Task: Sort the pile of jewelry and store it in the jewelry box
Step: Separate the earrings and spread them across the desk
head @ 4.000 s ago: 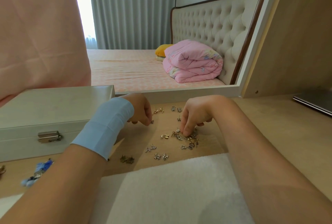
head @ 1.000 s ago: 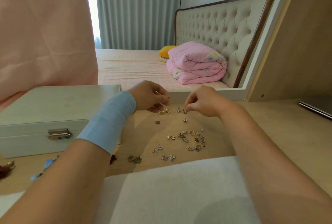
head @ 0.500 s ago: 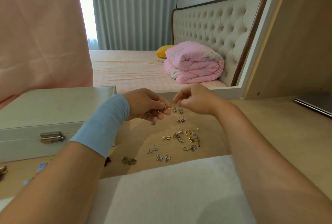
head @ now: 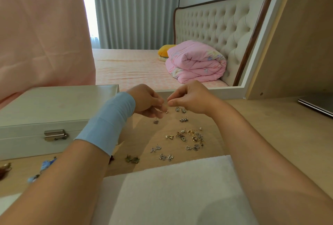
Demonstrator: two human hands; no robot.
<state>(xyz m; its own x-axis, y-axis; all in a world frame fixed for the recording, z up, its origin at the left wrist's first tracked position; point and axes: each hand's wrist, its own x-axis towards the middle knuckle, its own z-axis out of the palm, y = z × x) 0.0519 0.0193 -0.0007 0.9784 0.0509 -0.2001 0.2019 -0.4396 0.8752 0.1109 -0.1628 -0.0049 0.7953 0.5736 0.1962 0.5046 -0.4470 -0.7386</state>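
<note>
In the middle of the frame, the left hand (head: 146, 103) pinches a tiny earring (head: 166, 111) with curled fingers. The right hand (head: 191, 98) has thumb and finger pressed together, above the earring pile (head: 192, 137).

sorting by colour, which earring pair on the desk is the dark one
The dark pair just past the towel, left of a silver pair. It is dull bronze-green; the other earrings look silver or gold.
</note>
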